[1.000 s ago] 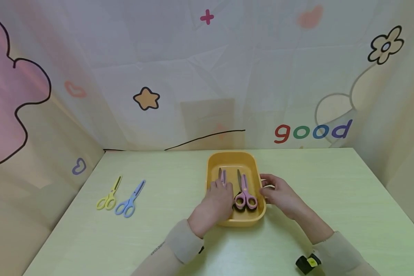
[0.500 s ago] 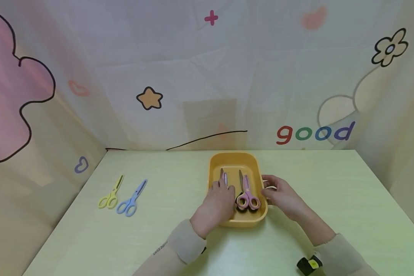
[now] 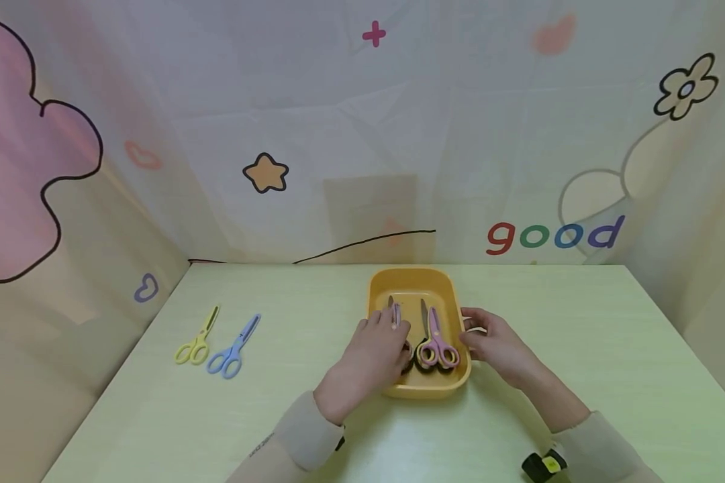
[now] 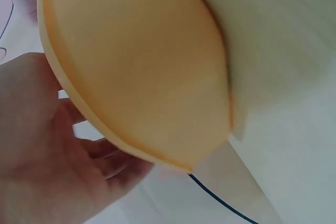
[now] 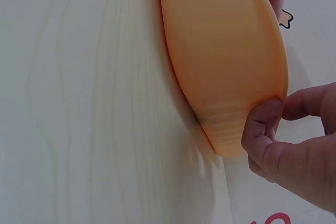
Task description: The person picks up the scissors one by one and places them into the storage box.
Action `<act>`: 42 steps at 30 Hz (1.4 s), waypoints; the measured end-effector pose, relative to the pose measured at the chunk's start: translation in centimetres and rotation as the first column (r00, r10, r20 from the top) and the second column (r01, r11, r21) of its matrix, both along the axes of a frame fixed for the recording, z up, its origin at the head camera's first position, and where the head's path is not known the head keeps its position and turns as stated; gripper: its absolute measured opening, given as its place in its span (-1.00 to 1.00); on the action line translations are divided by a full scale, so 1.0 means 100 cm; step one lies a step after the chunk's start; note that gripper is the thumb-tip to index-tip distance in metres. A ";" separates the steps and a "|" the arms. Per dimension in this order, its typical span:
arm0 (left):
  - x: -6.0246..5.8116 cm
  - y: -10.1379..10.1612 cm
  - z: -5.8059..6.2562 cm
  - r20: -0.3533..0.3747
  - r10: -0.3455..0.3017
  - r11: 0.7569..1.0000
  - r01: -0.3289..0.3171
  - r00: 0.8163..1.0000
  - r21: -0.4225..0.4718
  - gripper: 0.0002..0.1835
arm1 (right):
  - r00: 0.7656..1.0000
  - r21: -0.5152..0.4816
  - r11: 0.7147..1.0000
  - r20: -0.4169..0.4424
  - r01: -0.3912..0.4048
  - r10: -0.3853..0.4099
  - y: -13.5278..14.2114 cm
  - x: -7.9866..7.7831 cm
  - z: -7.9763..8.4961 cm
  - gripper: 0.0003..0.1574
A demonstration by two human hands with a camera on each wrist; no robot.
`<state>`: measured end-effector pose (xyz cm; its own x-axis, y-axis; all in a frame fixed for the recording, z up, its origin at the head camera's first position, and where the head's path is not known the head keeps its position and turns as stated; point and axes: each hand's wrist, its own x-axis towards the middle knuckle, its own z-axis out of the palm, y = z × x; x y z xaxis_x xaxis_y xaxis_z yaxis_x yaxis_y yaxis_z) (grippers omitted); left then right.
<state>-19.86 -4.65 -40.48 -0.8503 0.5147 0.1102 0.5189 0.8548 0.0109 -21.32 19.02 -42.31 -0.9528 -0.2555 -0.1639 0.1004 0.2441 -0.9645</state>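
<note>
A rounded rectangular yellow-orange tray (image 3: 425,393) holds slim pink scissors (image 3: 438,342) overlapping black-handled scissors (image 3: 425,320), handles near; left, lilac-pink scissors (image 3: 397,315) lie partly hidden.

Right grip (image 5: 294,153) on orange tray (image 5: 223,51), pale tabletop (image 5: 79,103) alongside.

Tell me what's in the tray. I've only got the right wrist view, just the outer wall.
Observer: In the tray, pink scissors lie with their handle overlapping black-handled scissors.
Operator: What's the other hand doing?
Observer: The left hand reaches in over the left side, hiding most of some further scissors; can't tell if it grips them.
Operator: Any scissors outside?
Observer: Yes, yellow scissors and blue scissors on the table, left of the tray.
</note>
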 end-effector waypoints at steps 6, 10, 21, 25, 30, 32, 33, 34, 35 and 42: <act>-0.002 -0.018 -0.002 -0.145 -0.019 0.990 0.038 0.989 0.136 -0.66 | 1.000 0.005 1.000 -0.007 0.004 -0.004 0.002 0.001 0.000 -0.28; -0.001 -0.031 0.000 -0.162 0.012 0.976 0.024 0.987 0.215 -0.69 | 1.000 0.011 1.000 0.001 0.011 -0.011 0.003 0.001 0.000 -0.28; -0.002 -0.072 -0.005 -0.141 0.077 0.948 -0.029 0.987 0.316 -0.78 | 1.000 0.020 1.000 -0.003 0.019 -0.019 0.003 0.002 -0.001 -0.28; -0.002 -0.091 -0.010 -0.091 0.120 0.949 -0.087 0.989 0.304 -0.75 | 1.000 0.015 1.000 -0.004 0.013 -0.013 0.002 0.002 -0.001 -0.27; -0.001 -0.114 -0.009 0.009 0.176 0.953 -0.172 0.984 0.248 -0.70 | 1.000 0.011 1.000 -0.010 0.004 -0.004 0.002 0.003 0.000 -0.26; 0.000 -0.123 -0.008 0.061 0.195 0.955 -0.203 0.979 0.217 -0.66 | 1.000 0.004 1.000 -0.007 0.004 -0.004 0.001 0.003 0.001 -0.26; 0.001 -0.127 -0.007 0.089 0.201 0.955 -0.216 0.975 0.203 -0.65 | 1.000 0.002 1.000 -0.005 0.006 -0.006 0.000 0.003 0.001 -0.27; 0.002 -0.131 -0.006 0.116 0.206 0.955 -0.226 0.972 0.194 -0.64 | 1.000 0.001 1.000 -0.002 0.008 -0.008 0.000 0.003 0.001 -0.27; 0.003 -0.135 -0.005 0.136 0.210 0.955 -0.233 0.968 0.182 -0.63 | 1.000 -0.004 1.000 -0.001 0.009 -0.009 -0.001 0.003 0.001 -0.27; 0.003 -0.160 -0.006 0.177 0.216 0.955 -0.246 0.960 0.165 -0.65 | 1.000 -0.011 1.000 -0.008 0.009 -0.009 -0.003 0.002 0.000 -0.28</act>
<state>-19.54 -20.66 -41.08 -0.9575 0.2854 0.0416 0.2868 0.9267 0.2430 -21.16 18.77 -42.27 -0.9563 -0.2489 -0.1534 0.0946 0.2328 -0.9679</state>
